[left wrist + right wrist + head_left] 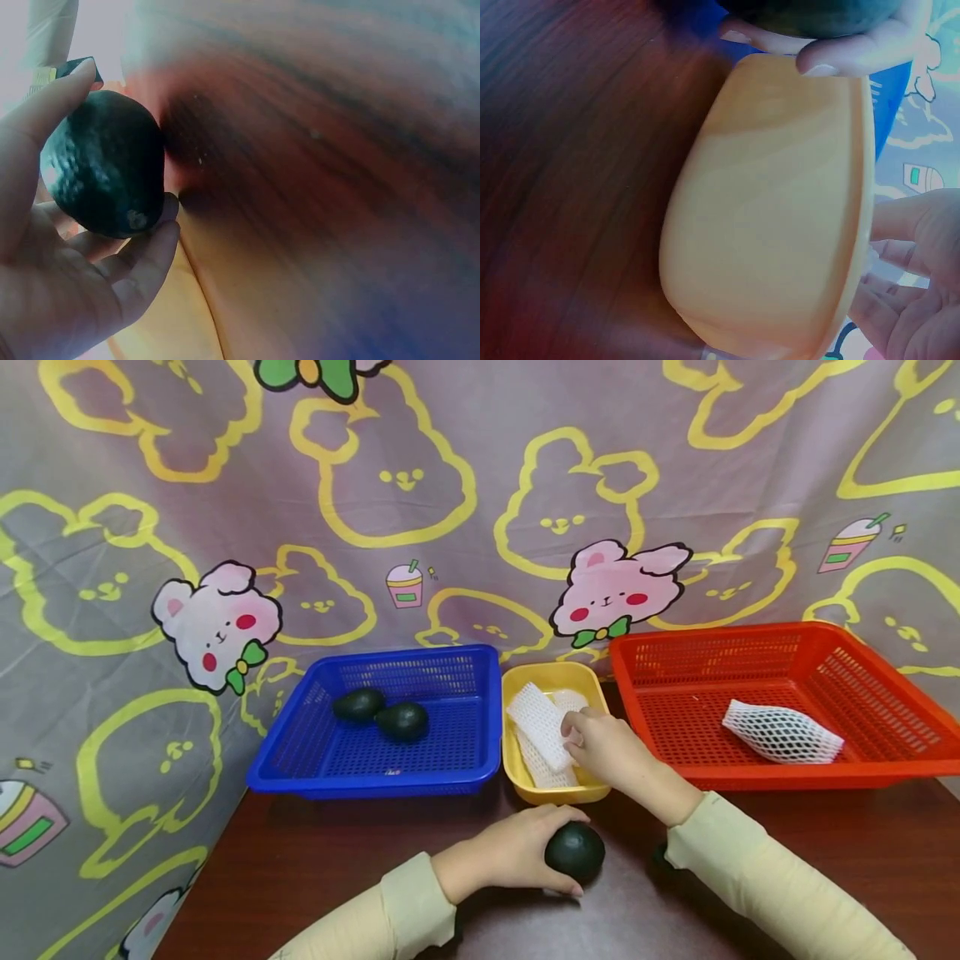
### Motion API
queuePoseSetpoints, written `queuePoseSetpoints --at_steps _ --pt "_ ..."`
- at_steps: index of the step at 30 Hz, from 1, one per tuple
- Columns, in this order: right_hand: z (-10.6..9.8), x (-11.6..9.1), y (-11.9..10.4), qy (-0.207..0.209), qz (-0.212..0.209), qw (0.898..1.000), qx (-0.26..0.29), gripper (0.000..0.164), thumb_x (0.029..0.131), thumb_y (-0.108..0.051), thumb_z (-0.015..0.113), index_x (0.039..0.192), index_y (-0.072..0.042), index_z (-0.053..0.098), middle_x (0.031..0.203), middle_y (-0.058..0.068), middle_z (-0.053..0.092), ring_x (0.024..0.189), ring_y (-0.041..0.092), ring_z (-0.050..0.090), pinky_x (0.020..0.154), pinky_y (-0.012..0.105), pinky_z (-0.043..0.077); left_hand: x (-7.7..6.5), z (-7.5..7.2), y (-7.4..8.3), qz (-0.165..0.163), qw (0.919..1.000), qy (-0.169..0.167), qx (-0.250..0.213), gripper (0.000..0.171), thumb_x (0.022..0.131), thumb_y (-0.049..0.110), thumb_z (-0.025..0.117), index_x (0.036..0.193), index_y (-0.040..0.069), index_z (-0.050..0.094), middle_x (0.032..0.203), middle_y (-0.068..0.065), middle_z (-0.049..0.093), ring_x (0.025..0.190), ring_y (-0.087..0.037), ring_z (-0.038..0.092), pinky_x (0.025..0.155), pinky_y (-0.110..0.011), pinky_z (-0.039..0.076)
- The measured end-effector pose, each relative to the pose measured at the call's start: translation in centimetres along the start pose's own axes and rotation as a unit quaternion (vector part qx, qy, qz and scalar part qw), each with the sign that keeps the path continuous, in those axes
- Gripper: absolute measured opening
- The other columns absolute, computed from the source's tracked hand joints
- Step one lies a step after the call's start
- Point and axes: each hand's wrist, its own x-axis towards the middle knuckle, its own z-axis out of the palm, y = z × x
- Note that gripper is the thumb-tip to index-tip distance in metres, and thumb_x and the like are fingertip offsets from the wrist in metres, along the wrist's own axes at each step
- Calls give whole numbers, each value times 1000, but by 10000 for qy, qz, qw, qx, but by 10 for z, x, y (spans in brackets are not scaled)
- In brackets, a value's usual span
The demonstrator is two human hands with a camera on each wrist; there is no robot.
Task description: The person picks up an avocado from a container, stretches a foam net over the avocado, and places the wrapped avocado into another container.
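Note:
My left hand holds a dark green avocado low over the front of the table, thumb on the near side and fingers round the far side. In the left wrist view the avocado shows bumpy skin and a pale stem spot. My right hand is over the yellow bin, its curled fingertips pinching the edge of a white foam net sleeve. More foam nets lie beneath it in the bin. In the right wrist view, the bin's rim partly hides the right fingers.
A blue basket on the left holds two avocados. In the red basket on the right lies an avocado in a white foam net. A patterned cloth hangs behind the dark wooden table.

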Motion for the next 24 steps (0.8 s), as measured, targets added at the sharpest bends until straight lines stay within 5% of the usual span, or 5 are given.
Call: queuePoseSetpoints --at_steps 10,18,24 --pt "-7 0 1 129 8 9992 384 17 86 3 78 96 -8 68 95 12 68 79 26 64 71 41 59 -1 0 -1 8 10000 -49 -30 75 80 42 89 142 18 53 133 0 61 118 -5 56 98 -22 45" --pt "-16 -2 3 190 -51 9987 470 37 86 5 77 120 -3 65 103 18 69 79 28 64 65 36 57 -1 0 0 108 9999 -60 38 76 79 40 90 143 18 53 133 0 61 119 -5 55 99 -22 44" --pt "-21 -4 8 291 -39 9978 600 37 87 2 77 122 -2 66 104 18 70 84 29 66 69 39 58 -1 0 -1 165 9998 -124 50 77 80 40 89 144 17 52 136 1 60 123 -5 54 102 -22 43"
